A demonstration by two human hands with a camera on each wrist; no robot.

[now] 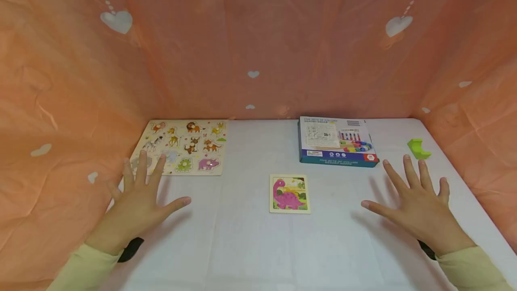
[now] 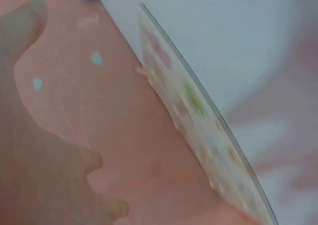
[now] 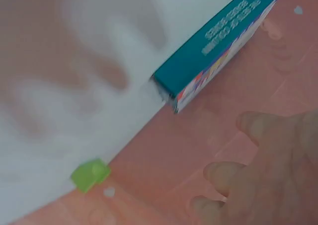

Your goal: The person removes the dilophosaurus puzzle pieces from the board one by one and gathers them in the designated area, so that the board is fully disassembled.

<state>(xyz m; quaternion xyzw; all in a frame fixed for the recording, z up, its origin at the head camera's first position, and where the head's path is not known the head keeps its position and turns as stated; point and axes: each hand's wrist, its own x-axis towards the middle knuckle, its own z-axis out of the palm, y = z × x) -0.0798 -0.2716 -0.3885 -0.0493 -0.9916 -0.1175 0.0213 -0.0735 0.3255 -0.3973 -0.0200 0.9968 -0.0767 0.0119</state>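
Observation:
My left hand (image 1: 139, 205) is held over the left of the table with its fingers spread and holds nothing. Its fingertips overlap the near edge of an animal peg puzzle board (image 1: 194, 147) in the head view. On the right, my right hand (image 1: 422, 210) hovers with spread fingers, also holding nothing. Just beyond its fingertips lies a small green plastic piece (image 1: 418, 148) with a curved notch. Between the hands, a small square dinosaur puzzle (image 1: 290, 194) lies flat, showing a pink dinosaur. A boxed bead game (image 1: 337, 142) lies behind it to the right.
A white cloth covers the table (image 1: 250, 246). Orange fabric (image 1: 282, 44) with white hearts hangs behind it and on both sides. The blue-green side of the box (image 3: 216, 41) shows in the right wrist view.

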